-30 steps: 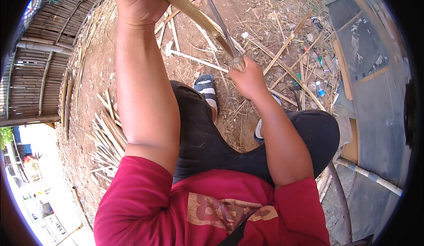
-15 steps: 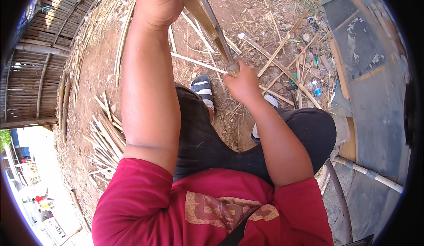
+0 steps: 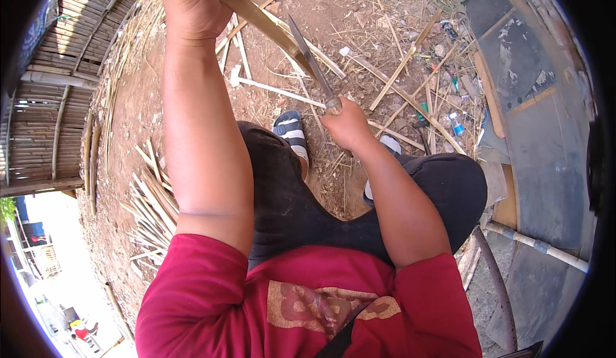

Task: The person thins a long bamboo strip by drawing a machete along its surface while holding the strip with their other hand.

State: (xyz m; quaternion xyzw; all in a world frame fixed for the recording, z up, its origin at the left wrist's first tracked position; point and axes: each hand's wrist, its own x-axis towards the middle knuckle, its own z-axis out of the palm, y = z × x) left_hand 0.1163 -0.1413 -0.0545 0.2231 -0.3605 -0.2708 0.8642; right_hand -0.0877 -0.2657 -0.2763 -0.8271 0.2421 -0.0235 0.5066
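Note:
My left hand [image 3: 200, 5] is closed around the upper end of a split bamboo strip [image 3: 264, 25] at the top edge. The strip slants down and right from my fist. Lower down, my right hand [image 3: 350, 127] grips the handle of a long knife [image 3: 312, 57], its blade pointing up and left. Strip and blade meet or overlap just above the knife's handle; whether the edge cuts into the strip I cannot tell. The strip's lower end is hidden behind the blade and my right hand.
Cut bamboo strips [image 3: 401, 91] lie scattered over the dirt beyond my feet. A pile of strips [image 3: 151, 197] sits at my left. Dark panels [image 3: 545, 146] stand on the right, and a bamboo-slat wall [image 3: 38, 123] at far left. A plastic bottle [image 3: 456, 124] lies among the litter.
My left hand has moved left with the bamboo strip, which now lies at a flatter slant. The blade's tip has come apart from the strip. My right hand has shifted slightly down and left.

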